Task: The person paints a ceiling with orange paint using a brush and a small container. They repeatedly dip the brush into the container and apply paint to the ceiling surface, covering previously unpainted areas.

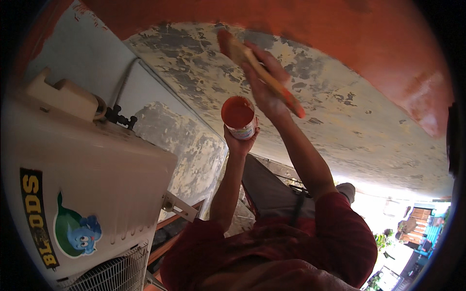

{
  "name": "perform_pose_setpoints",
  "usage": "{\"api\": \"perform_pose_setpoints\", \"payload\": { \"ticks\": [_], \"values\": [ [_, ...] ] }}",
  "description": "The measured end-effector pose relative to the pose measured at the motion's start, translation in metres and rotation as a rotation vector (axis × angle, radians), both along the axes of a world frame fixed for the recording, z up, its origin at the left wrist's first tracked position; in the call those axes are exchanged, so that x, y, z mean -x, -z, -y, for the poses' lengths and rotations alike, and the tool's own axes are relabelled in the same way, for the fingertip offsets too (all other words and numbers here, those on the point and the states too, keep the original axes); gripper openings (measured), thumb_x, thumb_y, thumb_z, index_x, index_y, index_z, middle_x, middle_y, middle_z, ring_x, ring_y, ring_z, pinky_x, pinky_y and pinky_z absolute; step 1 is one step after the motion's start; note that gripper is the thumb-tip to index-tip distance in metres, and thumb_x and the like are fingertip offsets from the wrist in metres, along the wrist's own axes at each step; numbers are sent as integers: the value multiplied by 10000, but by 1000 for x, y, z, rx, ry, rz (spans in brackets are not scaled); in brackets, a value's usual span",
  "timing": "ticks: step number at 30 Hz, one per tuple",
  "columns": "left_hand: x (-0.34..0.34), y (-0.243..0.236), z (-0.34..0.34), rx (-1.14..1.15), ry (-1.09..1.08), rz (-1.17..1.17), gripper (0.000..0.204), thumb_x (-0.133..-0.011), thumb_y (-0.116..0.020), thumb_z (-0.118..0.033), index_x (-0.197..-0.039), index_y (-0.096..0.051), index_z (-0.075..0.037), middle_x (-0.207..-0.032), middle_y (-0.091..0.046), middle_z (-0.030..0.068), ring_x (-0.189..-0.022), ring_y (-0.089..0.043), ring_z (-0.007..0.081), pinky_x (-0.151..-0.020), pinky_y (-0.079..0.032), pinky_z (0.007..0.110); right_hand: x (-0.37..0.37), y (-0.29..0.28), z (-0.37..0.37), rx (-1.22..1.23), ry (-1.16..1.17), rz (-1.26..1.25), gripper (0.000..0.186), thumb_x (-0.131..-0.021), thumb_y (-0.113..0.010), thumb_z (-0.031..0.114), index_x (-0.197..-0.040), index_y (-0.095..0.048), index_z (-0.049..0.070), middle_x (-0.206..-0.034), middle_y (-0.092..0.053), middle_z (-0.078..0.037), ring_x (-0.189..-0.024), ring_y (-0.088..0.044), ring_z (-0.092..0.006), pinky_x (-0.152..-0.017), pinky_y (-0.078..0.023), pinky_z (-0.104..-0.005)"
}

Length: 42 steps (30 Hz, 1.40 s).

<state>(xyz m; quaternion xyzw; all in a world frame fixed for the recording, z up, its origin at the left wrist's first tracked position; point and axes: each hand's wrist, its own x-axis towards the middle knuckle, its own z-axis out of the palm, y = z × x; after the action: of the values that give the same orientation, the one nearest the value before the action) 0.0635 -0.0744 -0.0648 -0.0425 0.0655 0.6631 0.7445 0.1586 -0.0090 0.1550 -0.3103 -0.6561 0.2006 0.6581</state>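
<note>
Low in front of my chest, my left hand (241,145) is closed round a small paint can (241,132) with a white label and orange-red paint inside. Higher and to the right, my right hand (267,89) grips a wide paintbrush (236,52), slightly blurred by motion. Orange-red paint coats its bristles, and the handle's end is smeared with it too. The bristles are close to the peeling wall (194,63), near the edge of its orange-red painted area (310,24); whether they touch it I cannot tell.
At the left, an air-conditioner outdoor unit (107,184) with stickers and a fan grille sits on a metal bracket (179,206). A thin pipe (167,87) runs along the corner beside a grey-white side wall (92,53). Plants and blue and brown items stand in bright light at lower right.
</note>
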Motion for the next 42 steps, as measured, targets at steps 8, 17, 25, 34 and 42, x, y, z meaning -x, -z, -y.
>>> {"api": "perform_pose_setpoints", "payload": {
  "ticks": [8,17,25,34,42],
  "values": [
    [33,20,-6,-20,-49,18,662,-906,-470,-593,-1366,-474,-117,-1240,-566,141,-1097,-561,350,-770,-508,453,30,9,-33,-192,114,133,395,-814,-733,9,-1197,-656,71,-1002,-687,-117,-805,-693,-202,-684,-557,-295],
    [46,29,-16,-6,-42,49,652,-881,-524,-574,-1354,-485,-127,-1265,-552,126,-1149,-529,363,-775,-503,448,-64,35,-14,-90,370,54,303,-896,-667,70,-1194,-627,28,-1108,-682,-107,-928,-671,-194,-771,-546,-294],
    [53,32,-20,-69,-56,23,616,-843,-617,-496,-1314,-527,-111,-1246,-567,152,-1164,-519,347,-811,-494,432,-116,47,32,-131,797,-297,321,-1009,-494,158,-1263,-546,-33,-1293,-577,-167,-1189,-548,-253,-998,-424,-368],
    [95,55,2,0,-137,35,624,-857,-603,-507,-1331,-522,-108,-1259,-589,142,-1117,-562,362,-809,-507,459,56,50,-42,-327,592,183,543,-673,-664,116,-1214,-621,112,-1164,-537,-157,-1009,-529,-329,-819,-480,-428],
    [124,59,30,-20,-250,27,624,-850,-614,-483,-1330,-518,-97,-1248,-586,159,-1121,-557,372,-804,-516,442,208,31,-77,-331,217,384,456,-730,-672,95,-1177,-604,156,-1130,-529,-151,-997,-536,-345,-663,-575,-384]
  ]
}}
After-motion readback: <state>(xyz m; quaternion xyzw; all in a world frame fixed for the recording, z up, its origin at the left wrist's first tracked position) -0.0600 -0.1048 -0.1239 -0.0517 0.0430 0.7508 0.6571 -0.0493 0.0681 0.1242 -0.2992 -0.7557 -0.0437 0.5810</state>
